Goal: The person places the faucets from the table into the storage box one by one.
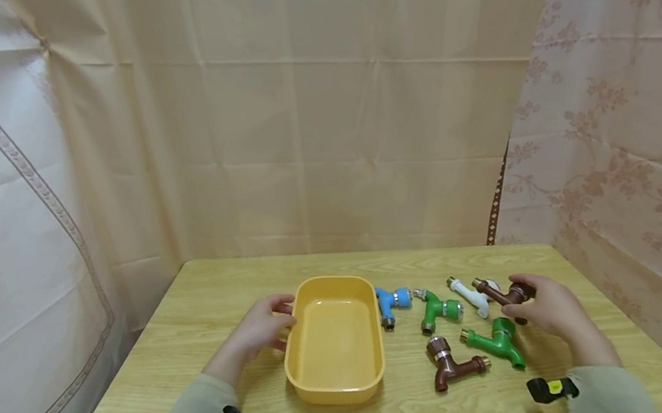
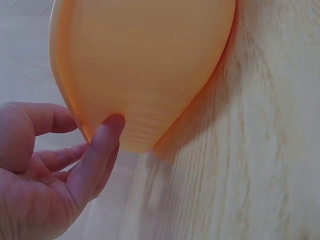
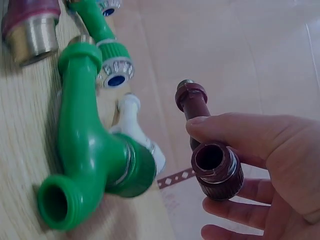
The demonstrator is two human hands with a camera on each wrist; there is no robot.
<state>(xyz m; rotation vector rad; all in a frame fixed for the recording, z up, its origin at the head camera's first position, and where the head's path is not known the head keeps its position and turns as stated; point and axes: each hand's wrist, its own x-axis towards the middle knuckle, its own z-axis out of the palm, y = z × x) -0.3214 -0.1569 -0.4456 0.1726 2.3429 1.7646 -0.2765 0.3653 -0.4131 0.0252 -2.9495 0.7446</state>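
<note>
Fingers of L hand [image 1: 262, 329] pinch yellow tub [image 1: 340, 394] at its L rim in head view; R hand [image 1: 548, 306] grasps brown tap [image 1: 495, 293] well R of tub. Blue tap [image 1: 386, 303] just R of tub; white tap [image 1: 469, 296], 2 green taps [image 1: 499, 344] & 2nd brown tap [image 1: 445, 368] farther R. L wrist cam: one fingertip against tub's outer wall. R wrist cam: thumb across held tap.

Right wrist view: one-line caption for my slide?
Right grip holding a brown tap, with green taps and a white tap on the wooden table.
</note>
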